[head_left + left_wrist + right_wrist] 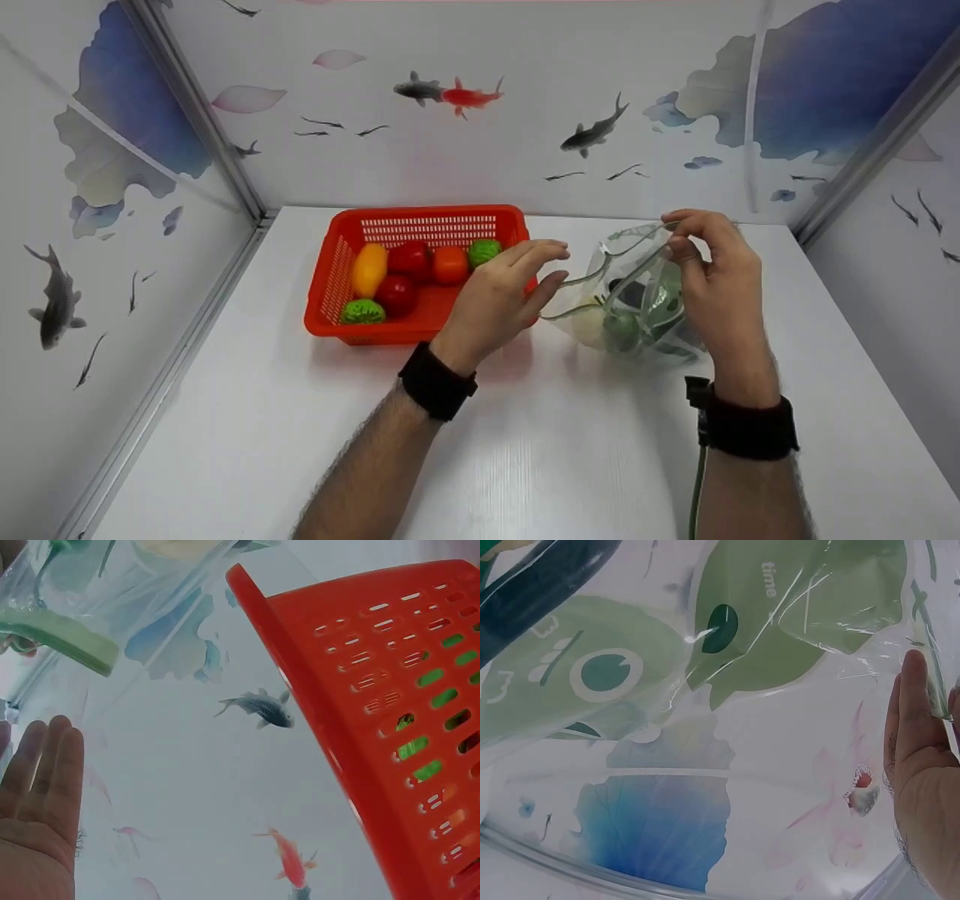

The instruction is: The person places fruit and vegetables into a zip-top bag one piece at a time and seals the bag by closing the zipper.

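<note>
My right hand (720, 277) pinches the rim of a clear plastic bag (637, 259) with green prints. Inside it lie a green round thing (621, 331), a pale round thing (588, 324) and darker pieces, blurred by the plastic. My left hand (491, 304), fingers extended, is over the right side of a red basket (420, 332) and near the bag's mouth. In the left wrist view the left palm (37, 840) holds nothing, apart from the bag's green edge strip (71, 641). The right wrist view has the bag's printed side (780, 630) beside the right hand (930, 795).
In the basket are a yellow mango-shaped fruit (370, 270), red fruits (396, 294), an orange one (451, 265) and green ones (363, 311). The white table (540, 465) is bounded by printed panels (480, 165) at the back and sides.
</note>
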Demonstrator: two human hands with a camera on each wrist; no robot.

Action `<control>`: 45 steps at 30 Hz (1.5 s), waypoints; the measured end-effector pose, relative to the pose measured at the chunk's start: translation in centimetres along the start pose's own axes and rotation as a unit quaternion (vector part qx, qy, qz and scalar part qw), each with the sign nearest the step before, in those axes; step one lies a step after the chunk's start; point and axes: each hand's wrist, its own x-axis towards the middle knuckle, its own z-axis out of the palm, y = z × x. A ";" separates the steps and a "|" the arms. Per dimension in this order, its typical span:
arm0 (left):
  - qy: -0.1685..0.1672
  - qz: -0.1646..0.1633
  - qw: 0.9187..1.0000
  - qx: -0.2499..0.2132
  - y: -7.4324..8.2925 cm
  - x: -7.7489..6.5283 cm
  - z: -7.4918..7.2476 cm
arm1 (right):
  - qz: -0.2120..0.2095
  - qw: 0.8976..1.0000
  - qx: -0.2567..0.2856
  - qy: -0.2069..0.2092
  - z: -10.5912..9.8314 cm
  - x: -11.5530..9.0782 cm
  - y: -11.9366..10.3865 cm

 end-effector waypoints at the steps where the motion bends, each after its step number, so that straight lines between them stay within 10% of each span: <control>1: -0.008 -0.015 1.000 0.004 -0.1 0.0 -0.1 | -0.001 1.000 -0.001 0.002 0.0 0.0 0.1; 16: -0.115 -0.165 0.971 0.125 -2.7 -1.1 -2.7 | 0.028 1.000 -0.009 0.006 -0.2 0.0 -0.2; 34: -0.221 -0.356 0.877 0.234 -8.3 -5.8 -7.5 | 0.038 0.998 -0.049 0.027 -0.9 0.2 0.0; 45: -0.281 -0.461 0.813 0.219 -10.4 -8.0 -10.0 | 0.005 0.996 -0.082 0.046 -1.4 0.0 0.5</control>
